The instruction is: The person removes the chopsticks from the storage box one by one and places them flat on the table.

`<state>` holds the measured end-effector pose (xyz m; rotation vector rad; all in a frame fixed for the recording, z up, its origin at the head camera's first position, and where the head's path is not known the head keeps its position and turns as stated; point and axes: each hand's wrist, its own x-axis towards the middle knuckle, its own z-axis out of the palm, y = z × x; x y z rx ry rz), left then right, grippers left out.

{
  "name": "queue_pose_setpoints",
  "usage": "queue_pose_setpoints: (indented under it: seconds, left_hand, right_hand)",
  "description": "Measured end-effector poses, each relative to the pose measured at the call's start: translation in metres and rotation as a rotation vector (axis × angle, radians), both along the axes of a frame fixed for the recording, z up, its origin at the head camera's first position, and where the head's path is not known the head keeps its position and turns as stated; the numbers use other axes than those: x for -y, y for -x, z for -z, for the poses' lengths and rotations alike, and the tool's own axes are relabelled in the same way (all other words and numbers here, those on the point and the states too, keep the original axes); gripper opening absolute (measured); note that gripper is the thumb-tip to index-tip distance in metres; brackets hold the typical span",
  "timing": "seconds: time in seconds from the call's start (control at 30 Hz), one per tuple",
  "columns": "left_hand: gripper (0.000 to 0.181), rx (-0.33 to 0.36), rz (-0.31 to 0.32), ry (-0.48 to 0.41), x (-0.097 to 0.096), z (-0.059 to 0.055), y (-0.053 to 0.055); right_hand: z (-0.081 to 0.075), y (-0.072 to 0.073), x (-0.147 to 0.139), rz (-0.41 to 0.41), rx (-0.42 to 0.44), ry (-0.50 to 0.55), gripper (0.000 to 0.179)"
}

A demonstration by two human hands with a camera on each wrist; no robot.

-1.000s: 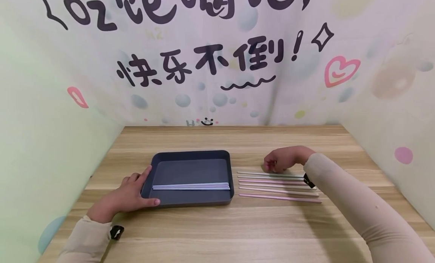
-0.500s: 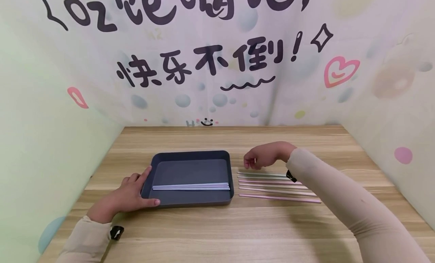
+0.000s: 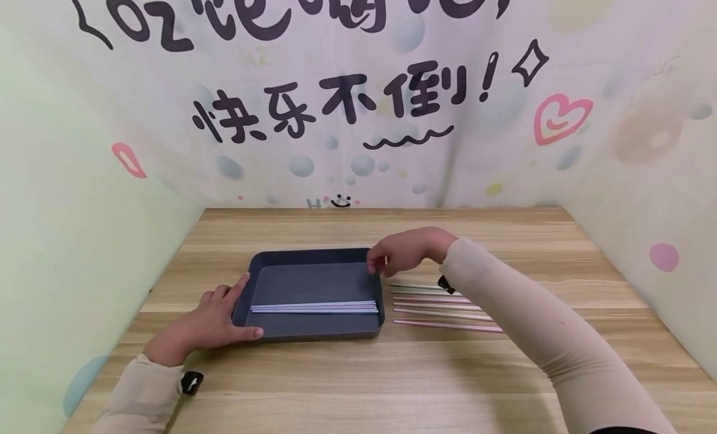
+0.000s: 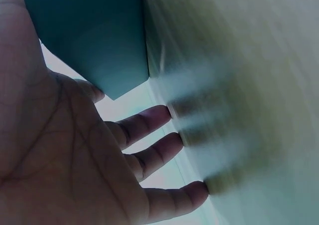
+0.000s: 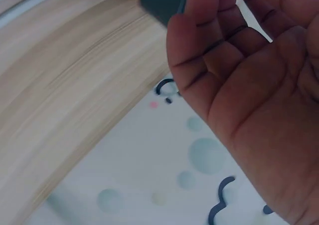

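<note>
A dark blue-grey rectangular tray (image 3: pixel 313 333) lies on the wooden table, with several pale lilac chopsticks (image 3: pixel 313 307) in it, side by side. My left hand (image 3: pixel 210 319) rests against the tray's left end, thumb along the front rim and index finger at the left rim. In the left wrist view its other fingers (image 4: pixel 154 155) are spread, tips down on the table. My right hand (image 3: pixel 406 252) is at the tray's back right corner, fingers loosely bent and no chopstick showing in them. Whether its fingertips touch the rim is hard to tell.
Right of the tray, several more chopsticks (image 3: pixel 442 325) in pink, cream and green lie roughly parallel on the table (image 3: pixel 358 384). My right forearm (image 3: pixel 515 309) covers their right ends. A printed cloth wall (image 3: pixel 336 166) stands behind the table, with pale walls at both sides.
My right hand has moved left, from above the loose chopsticks to the tray's back right corner. The left hand, tray and chopsticks have stayed in place.
</note>
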<state>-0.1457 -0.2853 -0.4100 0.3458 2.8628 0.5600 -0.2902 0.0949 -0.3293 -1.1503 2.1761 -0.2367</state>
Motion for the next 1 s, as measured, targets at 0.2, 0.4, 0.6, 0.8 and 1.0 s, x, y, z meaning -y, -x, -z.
queue_pose_setpoints:
  seconds: [0.2,0.4,0.6,0.8,1.0]
  left_hand:
    - [0.120,-0.014,0.009,-0.012,0.000,-0.001,0.002]
    - [0.120,-0.007,0.002,0.000,0.000,-0.002,0.000]
    - [0.121,-0.008,-0.005,0.011,0.000,-0.001,0.000]
    - [0.121,-0.018,-0.004,0.014,0.000,0.001,0.000]
    - [0.122,-0.022,-0.006,0.018,0.000,0.002,0.001]
  right_hand:
    - [0.003,-0.004,0.024,-0.034,-0.018,-0.024,0.019]
    - [0.010,-0.007,0.048,-0.060,-0.060,0.002,0.021]
    - [0.021,-0.014,0.069,-0.089,-0.062,0.020,0.026]
    - [0.028,-0.018,0.087,-0.089,-0.039,0.086,0.025]
    - [0.037,-0.017,0.101,-0.078,-0.009,0.163,0.025]
